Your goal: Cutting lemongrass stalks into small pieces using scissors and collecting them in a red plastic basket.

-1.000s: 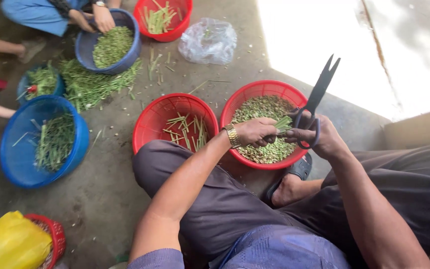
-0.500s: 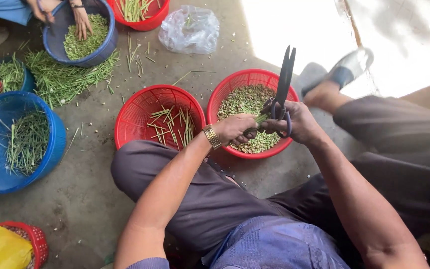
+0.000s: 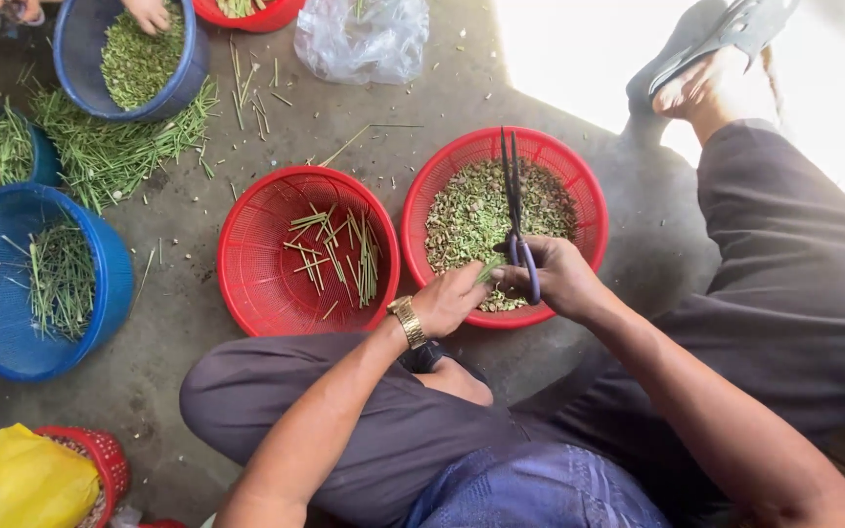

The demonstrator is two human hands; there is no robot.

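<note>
Fingers: your left hand (image 3: 450, 298) pinches a short bundle of green stems (image 3: 488, 273) between thumb and fingertips, closed tight on it; your right hand (image 3: 557, 277) is wrapped through the handles of the scissors (image 3: 514, 210), and you cannot tell from this view how far the blades stand apart.
Stems: they lie just below the middle of the frame, over the near rim of the right red basket (image 3: 579, 186), touching both hands.
Long axis: the bundle runs left to right, from your left fingertips toward the scissor handles, while the blades point up the frame, almost square across it.
Nearer hand: the left holds the stems outright; the right meets only their free end at the scissors.
Under the cut: chopped green bits fill the right red basket, directly beneath the bundle's tip.
Left of that: a second red basket (image 3: 246, 259), touching the first, holds a few loose long stems.
Further out: a blue basket (image 3: 114, 279) with long stems sits at the left edge, well apart.
Farthest: another person's hand (image 3: 149, 14) reaches into a blue bowl (image 3: 75, 59) at upper left, beside a heap of stems on the floor.
</note>
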